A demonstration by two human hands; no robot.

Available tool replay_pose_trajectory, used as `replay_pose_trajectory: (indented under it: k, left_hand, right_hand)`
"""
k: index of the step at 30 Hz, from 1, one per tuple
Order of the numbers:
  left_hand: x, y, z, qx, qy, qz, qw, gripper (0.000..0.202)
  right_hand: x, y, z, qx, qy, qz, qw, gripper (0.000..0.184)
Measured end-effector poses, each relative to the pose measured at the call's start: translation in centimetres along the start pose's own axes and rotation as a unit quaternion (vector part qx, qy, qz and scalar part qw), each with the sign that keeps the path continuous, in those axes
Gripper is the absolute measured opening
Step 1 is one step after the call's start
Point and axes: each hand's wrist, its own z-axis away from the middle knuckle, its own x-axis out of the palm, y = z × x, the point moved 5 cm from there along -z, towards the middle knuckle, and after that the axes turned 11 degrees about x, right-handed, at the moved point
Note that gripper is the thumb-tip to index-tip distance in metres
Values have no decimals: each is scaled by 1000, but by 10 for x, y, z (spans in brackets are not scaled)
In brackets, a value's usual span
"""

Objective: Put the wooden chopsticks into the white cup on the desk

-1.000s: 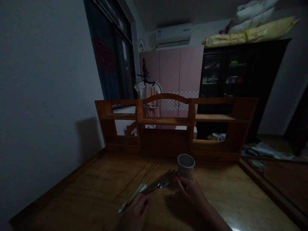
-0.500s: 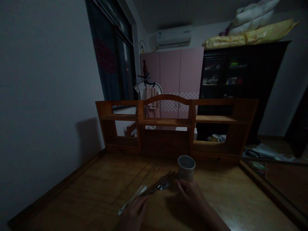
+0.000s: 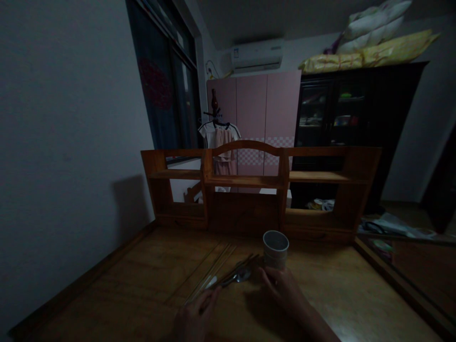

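Observation:
My left hand (image 3: pixel 195 313) is closed at the near ends of a bundle of dark chopsticks (image 3: pixel 249 259) and a metal spoon (image 3: pixel 243 274), low over the wooden table. Just beyond its fingers lies a small white piece (image 3: pixel 211 282), perhaps a spoon handle. Thin pale sticks (image 3: pixel 213 266) lie side by side to the left of the bundle. A grey metal cup (image 3: pixel 275 248) stands upright, its mouth facing up. My right hand (image 3: pixel 283 287) is curled at the cup's lower part and hides its base. The dim light blurs the finger contacts.
A wooden shelf unit (image 3: pixel 245 182) runs along the back of the table (image 3: pixel 124 280). The wall (image 3: pixel 71 142) borders the left side, and a raised wooden edge (image 3: pixel 399 280) the right. Behind stand a pink wardrobe (image 3: pixel 251 104) and a dark cabinet (image 3: pixel 384 109).
My left hand has shifted slightly, and the white spoon end that showed to its left is now out of sight. My right hand and the cup have hardly moved.

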Motion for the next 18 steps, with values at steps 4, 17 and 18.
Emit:
replay_pose_trajectory:
  k: [4, 17, 18]
  left_hand:
    - [-15, 15, -1, -9, 19, -58, 998, 32]
    - [-39, 31, -5, -68, 9, -71, 995, 48]
    - [-41, 32, -5, -57, 11, -56, 997, 49]
  right_hand:
    - [2, 1, -1, 0, -5, -1, 1000, 48]
    - [2, -2, -1, -5, -14, -8, 1000, 45]
    - [2, -3, -1, -6, -15, -7, 1000, 45]
